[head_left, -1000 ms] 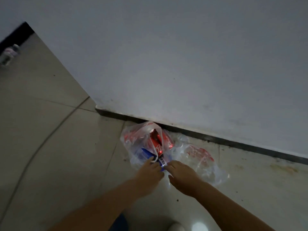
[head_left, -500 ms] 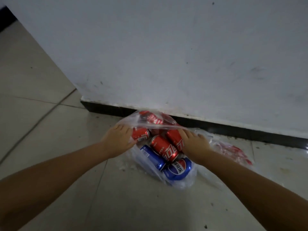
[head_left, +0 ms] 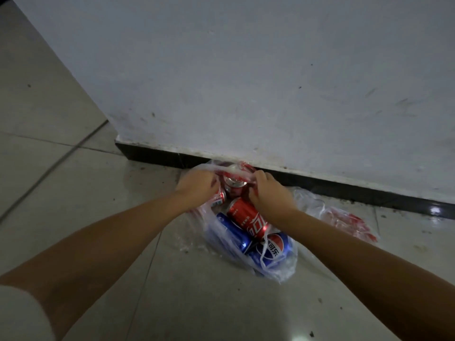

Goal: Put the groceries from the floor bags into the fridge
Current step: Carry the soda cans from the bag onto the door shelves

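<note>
We are gripping the clear plastic bag (head_left: 278, 263) mouth with left hand (head_left: 197, 184) and right hand (head_left: 269, 193), spreading it apart to reach the soda cans (head_left: 247, 219) on the floor (head_left: 86, 193).

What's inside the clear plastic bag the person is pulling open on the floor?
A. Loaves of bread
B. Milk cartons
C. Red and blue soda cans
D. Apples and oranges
C: the clear plastic bag holds red soda cans and blue soda cans, lying on their sides on the tiled floor.
</note>
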The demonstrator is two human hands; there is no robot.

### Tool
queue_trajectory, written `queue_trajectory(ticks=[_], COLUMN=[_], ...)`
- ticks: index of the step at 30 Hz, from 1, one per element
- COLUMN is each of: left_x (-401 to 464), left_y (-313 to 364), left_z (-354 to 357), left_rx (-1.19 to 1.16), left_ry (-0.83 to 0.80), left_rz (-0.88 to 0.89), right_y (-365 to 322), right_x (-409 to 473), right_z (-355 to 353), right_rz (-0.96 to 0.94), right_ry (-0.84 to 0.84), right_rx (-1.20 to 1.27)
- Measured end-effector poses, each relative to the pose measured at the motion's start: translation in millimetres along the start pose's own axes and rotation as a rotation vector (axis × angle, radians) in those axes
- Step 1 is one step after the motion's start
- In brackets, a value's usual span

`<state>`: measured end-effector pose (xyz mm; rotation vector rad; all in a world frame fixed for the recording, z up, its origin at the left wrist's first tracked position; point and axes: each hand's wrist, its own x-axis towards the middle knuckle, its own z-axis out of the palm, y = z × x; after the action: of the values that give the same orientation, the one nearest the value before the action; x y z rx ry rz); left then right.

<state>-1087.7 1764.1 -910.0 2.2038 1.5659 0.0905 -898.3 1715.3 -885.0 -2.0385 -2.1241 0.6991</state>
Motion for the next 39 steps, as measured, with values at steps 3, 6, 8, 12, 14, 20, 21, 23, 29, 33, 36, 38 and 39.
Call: queue_trajectory(ticks=[3, 6, 8, 12, 14, 20, 21, 23, 29, 33, 36, 38, 39], left_x=[-3.2, -6.1, -5.8, -1.4, -3.3, -0.2, 1.1, 3.6, 4.5, -8.5, -15.6, -14.8, -12.2], left_y=[13.1, 8.9, -5.5, -46.3, -56.3, -56.1, -54.3, -48.4, -35.0, -23.3, -11.0, 1.0, 3.4], left_z=[9.8, 32.0, 38.1, 37.9, 38.2, 38.2, 39.8, 41.1, 49.4, 45.8, 51.2, 56.6, 60.1], left_rx=[0.174, 0.424, 0.481, 0.314, 0.320, 0.076, -0.038, -0.149, 0.404, 0.476, 0.366, 0.347, 0.336], left_ry=[0.099, -0.029, -0.104, -0.237, -0.280, -0.280, -0.295, -0.275, -0.105, -0.009, -0.156, -0.218, -0.224], left_rz=[0.383, 0.774, 0.685, 0.251, 0.268, 0.207, 0.164, 0.175, 0.281, 0.864, 1.006, 0.883, 0.800], right_y=[1.7, 18.8, 20.2, 5.6, 2.4, -8.4, -12.6, -21.5, -22.3, -4.9, -0.6, 0.9, 3.4], right_x=[4.0, 17.0, 25.3, 39.3, 46.8, 64.7, 65.5, 66.7, 66.3, 53.3, 53.1, 52.1, 49.6], right_z=[20.8, 26.5, 16.7, 7.5, 7.6, 6.1, 10.7, 20.6, 22.8, 16.0, 6.7, -0.9, -2.3], right_rz=[-0.096, -0.069, -0.085, -0.221, -0.258, -0.266, -0.258, -0.205, 0.033, 0.107, 0.226, 0.261, 0.279], right_ry=[-0.059, -0.114, -0.043, -0.160, -0.224, -0.263, -0.258, -0.232, -0.218, -0.382, -0.545, -0.720, -0.766], right_rx=[-0.051, -0.055, 0.036, 0.119, 0.121, -0.073, -0.161, -0.299, -0.352, -0.214, -0.140, -0.132, -0.138])
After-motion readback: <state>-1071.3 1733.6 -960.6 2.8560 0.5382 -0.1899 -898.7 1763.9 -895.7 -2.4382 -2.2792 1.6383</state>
